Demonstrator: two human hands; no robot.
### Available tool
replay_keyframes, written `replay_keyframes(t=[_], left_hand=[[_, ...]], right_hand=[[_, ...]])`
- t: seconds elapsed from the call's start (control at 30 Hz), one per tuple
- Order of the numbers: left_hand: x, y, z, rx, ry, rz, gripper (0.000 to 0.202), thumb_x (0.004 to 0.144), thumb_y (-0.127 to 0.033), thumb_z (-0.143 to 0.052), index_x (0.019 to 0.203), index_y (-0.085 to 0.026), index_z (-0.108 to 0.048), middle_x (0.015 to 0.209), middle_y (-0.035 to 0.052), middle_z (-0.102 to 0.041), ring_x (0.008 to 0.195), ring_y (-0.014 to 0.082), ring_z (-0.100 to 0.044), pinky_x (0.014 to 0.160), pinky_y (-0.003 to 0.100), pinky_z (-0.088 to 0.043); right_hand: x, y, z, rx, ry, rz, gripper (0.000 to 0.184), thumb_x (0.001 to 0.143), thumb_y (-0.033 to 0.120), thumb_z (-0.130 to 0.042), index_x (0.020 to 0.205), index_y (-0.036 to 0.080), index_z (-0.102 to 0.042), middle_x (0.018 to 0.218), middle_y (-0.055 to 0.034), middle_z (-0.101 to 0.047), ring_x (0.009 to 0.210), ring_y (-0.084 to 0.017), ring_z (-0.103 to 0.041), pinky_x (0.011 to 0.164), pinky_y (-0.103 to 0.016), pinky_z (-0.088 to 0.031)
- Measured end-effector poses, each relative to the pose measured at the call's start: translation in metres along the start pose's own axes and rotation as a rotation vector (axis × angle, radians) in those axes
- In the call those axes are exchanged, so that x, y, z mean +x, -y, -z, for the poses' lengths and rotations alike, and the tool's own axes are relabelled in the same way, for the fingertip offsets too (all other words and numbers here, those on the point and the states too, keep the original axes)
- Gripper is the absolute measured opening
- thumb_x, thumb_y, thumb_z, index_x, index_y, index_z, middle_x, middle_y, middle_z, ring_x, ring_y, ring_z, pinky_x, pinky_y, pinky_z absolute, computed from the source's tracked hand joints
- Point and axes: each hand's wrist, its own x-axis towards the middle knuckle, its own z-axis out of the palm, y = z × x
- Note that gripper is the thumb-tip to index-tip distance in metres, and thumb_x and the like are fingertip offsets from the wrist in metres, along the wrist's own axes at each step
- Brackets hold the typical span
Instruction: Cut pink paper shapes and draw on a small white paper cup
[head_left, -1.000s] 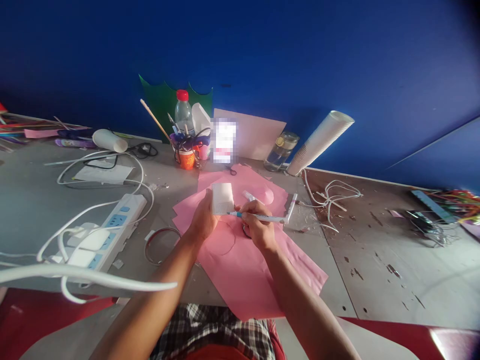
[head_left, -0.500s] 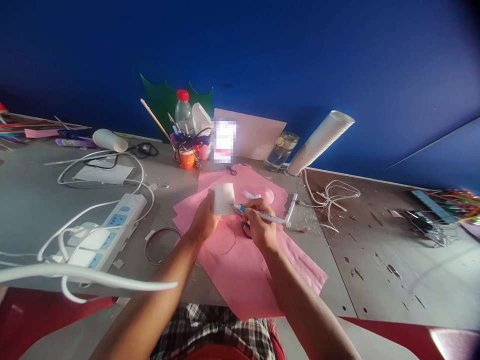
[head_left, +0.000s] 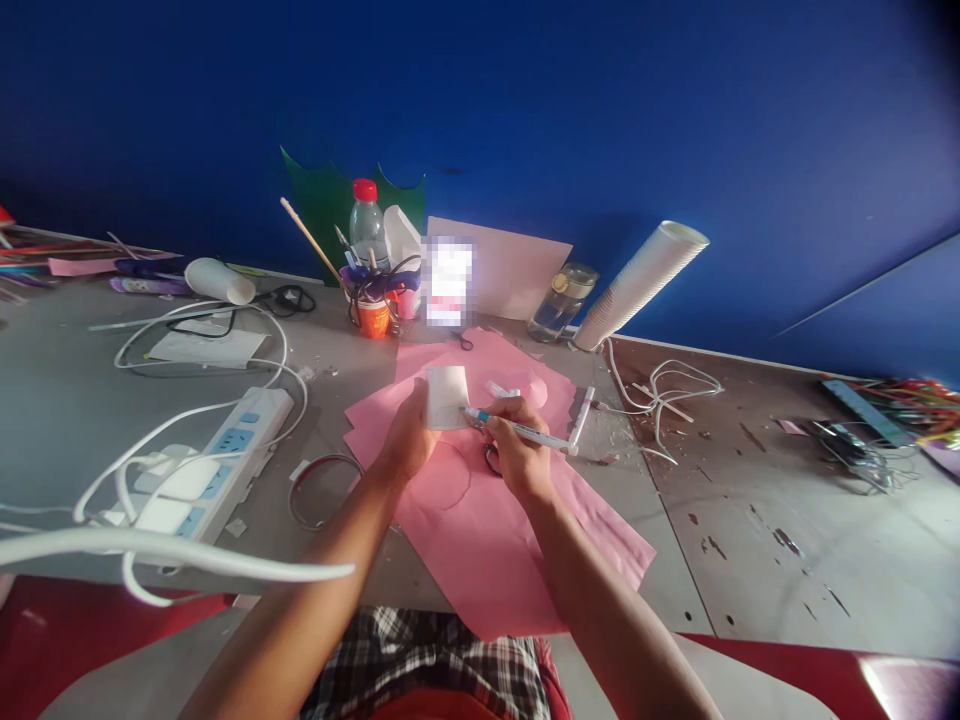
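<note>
My left hand (head_left: 411, 432) is closed around the side of what looks like a white paper cup (head_left: 447, 392), with a faint curved line low on its face. In my right hand (head_left: 523, 448) is a white marker (head_left: 536, 434) with a blue band, its tip touching or close to the cup's lower right edge. Both hands are above pink paper sheets (head_left: 517, 560) spread on the table. A dark ring (head_left: 492, 459), perhaps a scissors handle, shows partly beside my right hand. Another white marker (head_left: 580, 420) lies to the right of it.
On the left are a power strip (head_left: 232, 440) with white cables and a tape roll (head_left: 319, 492). Along the blue wall stand a pen cup (head_left: 374, 318), a red-capped bottle (head_left: 367, 225), a blurred bright screen (head_left: 449, 280), a glass jar (head_left: 562, 302) and stacked paper cups (head_left: 637, 285).
The cup has turned slightly in my left hand, and its drawn line shows more. My right hand and marker have shifted a little to the left.
</note>
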Motion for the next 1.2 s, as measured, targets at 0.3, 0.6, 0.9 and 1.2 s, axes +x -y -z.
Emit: replay_keyframes(t=[0.3,0.6,0.9,1.2], left_hand=[[0.001,0.002,0.004,0.038,0.026,-0.011,0.049,0.099,-0.056,-0.046,0.1,-0.014,-0.07,0.085,0.008,-0.074,0.094,0.0228,-0.071,0.088,0.033,-0.053],[-0.001,-0.001,0.001,0.043,0.025,-0.015,0.047,0.098,-0.056,-0.049,0.09,-0.015,-0.069,0.081,0.0074,-0.072,0.088,0.0221,-0.071,0.085,0.033,-0.053],[-0.002,-0.001,-0.001,0.027,-0.003,-0.001,0.047,0.095,-0.059,-0.053,0.095,-0.014,-0.069,0.08,0.0072,-0.072,0.088,0.0233,-0.071,0.083,0.033,-0.053],[-0.002,-0.001,-0.002,-0.015,0.008,0.033,0.045,0.097,-0.056,-0.053,0.099,-0.014,-0.07,0.084,0.0068,-0.074,0.091,0.0219,-0.071,0.087,0.032,-0.053]], right_hand=[[-0.001,0.003,0.0,0.0,0.027,0.012,0.011,0.077,0.034,-0.063,0.075,0.024,-0.059,0.063,0.0042,-0.054,0.052,-0.012,-0.042,0.048,-0.027,-0.035],[0.001,-0.001,0.0,0.024,0.074,0.093,0.006,0.076,0.03,-0.064,0.073,0.026,-0.062,0.063,0.0036,-0.053,0.064,-0.017,-0.054,0.07,-0.036,-0.05],[0.003,-0.004,0.003,0.051,0.107,0.08,0.006,0.075,0.031,-0.065,0.073,0.026,-0.063,0.058,0.0041,-0.05,0.06,-0.017,-0.05,0.07,-0.037,-0.05],[0.008,-0.015,0.005,0.144,0.013,0.095,0.012,0.079,0.034,-0.066,0.074,0.024,-0.061,0.061,0.0044,-0.051,0.056,-0.014,-0.044,0.057,-0.028,-0.037]])
